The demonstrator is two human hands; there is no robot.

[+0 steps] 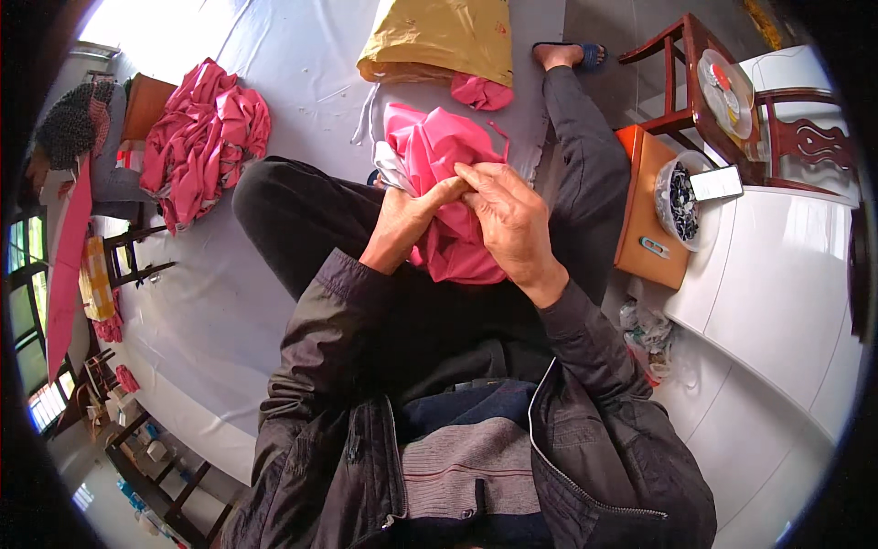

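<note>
A crumpled piece of pink fabric (444, 142), with a white part along its left side, hangs over my lap. My left hand (402, 222) is closed on its left edge, with the thumb reaching toward the middle. From the right, my right hand (512, 218) pinches the cloth close to the left thumb, and the fingertips of both hands nearly meet. Whatever small detail lies between the fingertips is too small to make out. A thin pink cord sticks out beside the right fingers.
Ahead lies a yellow sack (439, 37) with pink cloth (482, 92) at its mouth. A pink fabric heap (206, 142) is at left, near another person (69, 128). At right, an orange box (651, 220) carries blue thread snips (654, 246), beside a bowl of small dark pieces (681, 201) and a phone (716, 183).
</note>
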